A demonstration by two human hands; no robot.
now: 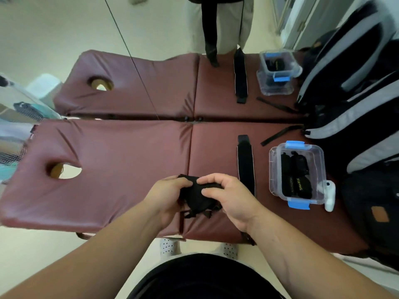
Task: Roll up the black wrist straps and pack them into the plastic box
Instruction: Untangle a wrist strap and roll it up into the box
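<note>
I am gripping the half-rolled black wrist strap in both hands just above the near edge of the massage table, my left hand curling round its left end and my right hand pinching the roll from above. I am judging that tight turns and lined-up edges will make it fit. The plastic box is sitting open near the table's right edge, holding several rolls, with a flat strap lying between it and my hands and the backpack crowding its far side.
</note>
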